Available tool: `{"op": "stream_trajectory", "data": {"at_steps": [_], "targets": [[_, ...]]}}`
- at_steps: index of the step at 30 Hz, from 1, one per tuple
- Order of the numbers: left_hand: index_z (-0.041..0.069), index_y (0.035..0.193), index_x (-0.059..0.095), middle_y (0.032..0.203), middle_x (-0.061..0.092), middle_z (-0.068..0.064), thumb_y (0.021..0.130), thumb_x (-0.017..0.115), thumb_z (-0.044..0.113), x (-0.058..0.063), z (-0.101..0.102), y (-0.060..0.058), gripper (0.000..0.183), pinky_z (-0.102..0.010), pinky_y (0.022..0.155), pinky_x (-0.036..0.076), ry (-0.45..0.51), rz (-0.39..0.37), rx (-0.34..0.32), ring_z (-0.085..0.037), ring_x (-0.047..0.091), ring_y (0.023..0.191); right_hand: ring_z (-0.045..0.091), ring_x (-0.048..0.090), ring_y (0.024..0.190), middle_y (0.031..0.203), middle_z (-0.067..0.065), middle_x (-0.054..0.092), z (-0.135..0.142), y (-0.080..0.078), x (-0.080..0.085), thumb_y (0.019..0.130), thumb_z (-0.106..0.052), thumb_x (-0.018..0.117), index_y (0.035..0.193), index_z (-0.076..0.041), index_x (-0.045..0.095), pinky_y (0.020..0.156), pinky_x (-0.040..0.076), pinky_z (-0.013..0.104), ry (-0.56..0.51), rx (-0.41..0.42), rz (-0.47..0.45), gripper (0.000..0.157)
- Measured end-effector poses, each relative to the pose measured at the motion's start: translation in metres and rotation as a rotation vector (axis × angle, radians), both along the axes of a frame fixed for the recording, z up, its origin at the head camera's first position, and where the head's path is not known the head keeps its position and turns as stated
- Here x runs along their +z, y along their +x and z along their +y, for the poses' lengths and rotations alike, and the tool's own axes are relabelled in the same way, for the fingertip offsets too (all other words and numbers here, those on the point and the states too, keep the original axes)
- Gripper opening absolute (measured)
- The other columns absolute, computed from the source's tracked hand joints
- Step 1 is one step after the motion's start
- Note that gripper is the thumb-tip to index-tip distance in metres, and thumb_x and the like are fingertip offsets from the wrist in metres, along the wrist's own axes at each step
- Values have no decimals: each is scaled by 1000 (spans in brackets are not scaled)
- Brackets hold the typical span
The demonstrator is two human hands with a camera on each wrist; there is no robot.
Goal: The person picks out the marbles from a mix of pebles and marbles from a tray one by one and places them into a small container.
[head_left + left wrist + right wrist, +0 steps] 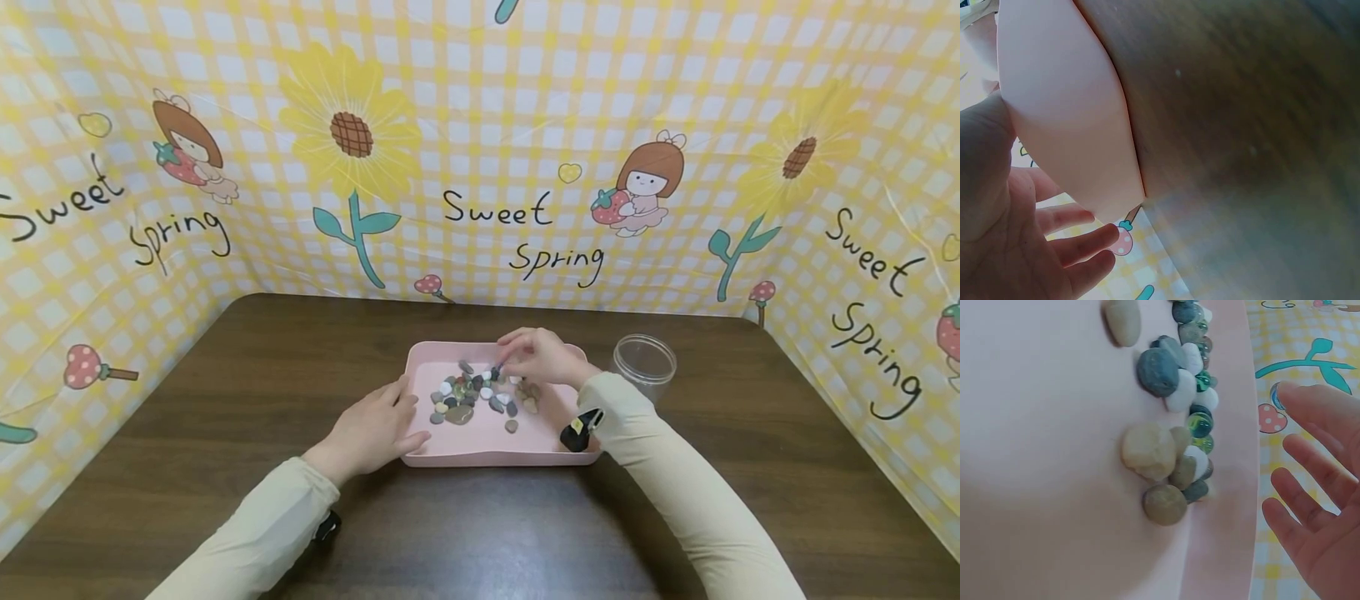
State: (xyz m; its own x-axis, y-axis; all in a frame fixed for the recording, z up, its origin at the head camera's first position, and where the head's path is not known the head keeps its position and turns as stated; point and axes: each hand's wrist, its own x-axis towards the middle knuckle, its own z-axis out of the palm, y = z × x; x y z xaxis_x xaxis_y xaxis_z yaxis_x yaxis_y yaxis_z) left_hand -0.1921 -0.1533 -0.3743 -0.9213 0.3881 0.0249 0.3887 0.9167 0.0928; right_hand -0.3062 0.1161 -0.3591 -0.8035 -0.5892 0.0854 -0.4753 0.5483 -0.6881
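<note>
A shallow pink tray (495,458) holds pebbles and glass marbles. Grey, white and tan pebbles (1158,372) lie with green glass marbles (1200,424) in the right wrist view. Above the tray's far half, my right hand (543,357) pinches a small bluish glass marble (1275,395) between thumb and forefinger. That marble is mostly hidden by the fingertip; the other fingers are spread apart. My left hand (371,429) rests at the tray's near left corner, thumb over the rim. Its other fingers (1088,244) extend loosely by the tray's outer wall.
A clear round jar (645,362) stands right of the tray, partly behind the right sleeve. The dark wooden table (315,350) extends around the tray. Yellow checked cloth (480,150) hangs behind the table and at both sides.
</note>
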Motion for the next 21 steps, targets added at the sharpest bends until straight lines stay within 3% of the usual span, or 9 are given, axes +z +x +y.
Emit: {"op": "stream_trajectory", "data": {"at_steps": [5,21], "targets": [[-2,126,55,143,38,-27,88,55,46,0,0,0,62,-49,102,41,-1,7,-3,-40,46,126,29,51,122,129,15,58,5,1,3,82,-11,69,97,-2,72,96,46,42,-24,5,9,18],[-3,125,56,143,38,-28,88,55,46,0,0,1,61,-49,102,42,8,15,-7,-41,46,126,28,53,121,127,13,60,15,1,12,81,-16,72,96,-8,73,99,46,43,-21,-5,65,17]]}}
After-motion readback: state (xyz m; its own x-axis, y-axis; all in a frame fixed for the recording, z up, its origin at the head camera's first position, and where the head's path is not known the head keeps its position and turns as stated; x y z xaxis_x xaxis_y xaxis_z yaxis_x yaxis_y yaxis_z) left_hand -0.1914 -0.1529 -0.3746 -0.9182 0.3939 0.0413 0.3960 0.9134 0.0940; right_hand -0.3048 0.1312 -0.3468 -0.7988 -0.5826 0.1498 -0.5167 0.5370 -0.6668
